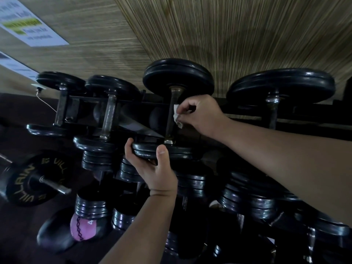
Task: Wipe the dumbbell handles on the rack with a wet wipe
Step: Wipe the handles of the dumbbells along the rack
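Several black dumbbells lie across the top row of a dark rack (247,111). My right hand (202,113) pinches a small white wet wipe (176,116) and holds it against the right side of the metal handle (171,115) of the third dumbbell from the left. My left hand (152,162) grips the near weight plate (165,151) of that same dumbbell, thumb on top and fingers curled under its rim. Its far plate (178,77) stands against the wall.
Other dumbbells sit to the left (109,113) and right (274,103) on the top row, with more on lower rows. A barbell plate lettered in gold (36,178) and a pink ball (82,228) lie lower left. Paper notices (32,25) hang on the wood-grain wall.
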The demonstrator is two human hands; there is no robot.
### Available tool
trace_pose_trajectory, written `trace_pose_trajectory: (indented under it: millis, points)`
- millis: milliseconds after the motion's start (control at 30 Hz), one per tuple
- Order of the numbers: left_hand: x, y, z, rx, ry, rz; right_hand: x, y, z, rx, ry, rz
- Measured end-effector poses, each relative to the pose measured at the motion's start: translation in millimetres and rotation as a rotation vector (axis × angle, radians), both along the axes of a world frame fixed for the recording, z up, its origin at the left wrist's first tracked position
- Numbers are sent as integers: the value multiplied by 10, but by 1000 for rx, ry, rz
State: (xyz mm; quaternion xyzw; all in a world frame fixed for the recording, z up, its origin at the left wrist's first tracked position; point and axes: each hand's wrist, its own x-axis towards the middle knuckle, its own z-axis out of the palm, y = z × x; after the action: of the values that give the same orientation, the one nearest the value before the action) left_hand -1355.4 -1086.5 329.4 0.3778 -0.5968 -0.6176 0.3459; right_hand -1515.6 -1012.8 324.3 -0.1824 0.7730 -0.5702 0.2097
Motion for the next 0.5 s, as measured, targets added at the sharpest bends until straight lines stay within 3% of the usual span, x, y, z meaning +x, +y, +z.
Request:
trace_pose_trajectory:
  millis: [100, 267, 333, 500]
  points:
    - [7, 4, 0, -8, -14, 5, 59, 44, -21, 40, -18, 190]
    - [12, -9, -6, -15, -35, 7, -51, -21, 29, 1, 50, -133]
    - [22, -12, -6, -24, -32, 8, -36, -42, 14, 24, 95, -140]
    - [14, 15, 16, -21, -27, 8, 85, 45, -69, 43, 136, 252]
